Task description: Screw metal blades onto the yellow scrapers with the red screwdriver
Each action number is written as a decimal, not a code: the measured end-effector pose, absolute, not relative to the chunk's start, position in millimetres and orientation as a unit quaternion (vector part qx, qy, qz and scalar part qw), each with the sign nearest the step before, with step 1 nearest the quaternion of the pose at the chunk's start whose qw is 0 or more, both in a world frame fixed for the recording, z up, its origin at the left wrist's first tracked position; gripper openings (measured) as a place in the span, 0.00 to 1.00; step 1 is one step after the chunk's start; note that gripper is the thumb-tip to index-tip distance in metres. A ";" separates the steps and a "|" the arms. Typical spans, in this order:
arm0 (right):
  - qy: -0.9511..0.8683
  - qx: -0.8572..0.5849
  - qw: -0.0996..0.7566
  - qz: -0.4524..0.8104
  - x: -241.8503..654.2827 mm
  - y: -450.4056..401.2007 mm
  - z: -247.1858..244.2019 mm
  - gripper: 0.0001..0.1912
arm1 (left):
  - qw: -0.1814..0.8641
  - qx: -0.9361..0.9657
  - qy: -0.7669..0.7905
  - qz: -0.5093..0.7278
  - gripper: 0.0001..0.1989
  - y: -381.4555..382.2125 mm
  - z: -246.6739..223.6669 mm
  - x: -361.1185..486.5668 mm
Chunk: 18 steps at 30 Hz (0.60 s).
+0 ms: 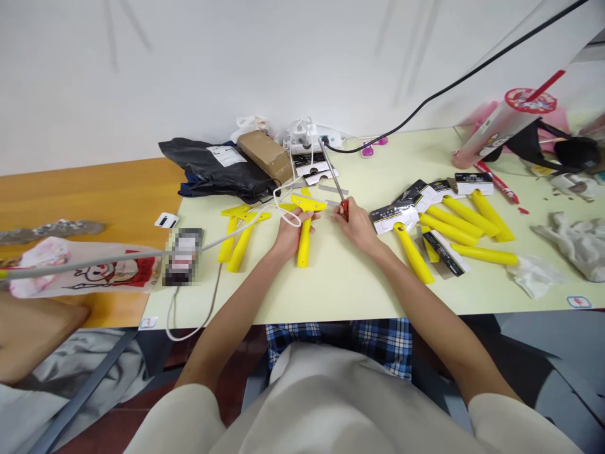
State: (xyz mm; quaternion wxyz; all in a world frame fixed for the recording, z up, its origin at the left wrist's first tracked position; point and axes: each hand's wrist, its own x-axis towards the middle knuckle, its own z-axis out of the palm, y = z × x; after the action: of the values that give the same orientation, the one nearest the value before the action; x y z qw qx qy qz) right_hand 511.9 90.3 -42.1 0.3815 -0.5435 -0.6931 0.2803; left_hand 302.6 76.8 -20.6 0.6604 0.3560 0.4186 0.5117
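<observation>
My left hand [289, 234] is closed on a yellow scraper [304, 243], its wide head pointing away from me and its handle toward me. In my right hand [358, 226] is a screwdriver [336, 181] with a red handle, its metal shaft slanting up and to the left. Two more yellow scrapers [241, 249] lie just left of my left hand. Thin metal blades [333, 190] rest on the table between the hands and the packaging cards. To the right of my right hand lie several yellow scrapers [413, 252] with black and white cards.
A black parcel bag [222, 167], a brown box [265, 154] and a power strip [331, 137] stand along the wall. White cables cross near my left hand. At left is a phone [183, 257]; at right, a tall cup [503, 126]. Another person's arm [38, 328] shows at far left.
</observation>
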 end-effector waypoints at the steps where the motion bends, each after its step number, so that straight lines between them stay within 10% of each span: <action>1: -0.682 -0.544 0.398 0.283 513.0 90.8 -41.2 0.15 | 0.657 0.360 0.419 0.513 0.17 76.6 -22.2 302.6; 18: -0.703 -0.572 0.348 0.240 510.0 108.7 -49.5 0.15 | 0.652 0.347 0.413 0.533 0.18 76.1 -26.2 302.9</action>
State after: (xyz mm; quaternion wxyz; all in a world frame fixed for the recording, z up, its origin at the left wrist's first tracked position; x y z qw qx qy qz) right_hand 510.0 108.7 -49.5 0.3482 -0.5719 -0.7030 0.2397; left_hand 302.9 76.1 -26.2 0.6523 0.3468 0.4131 0.5326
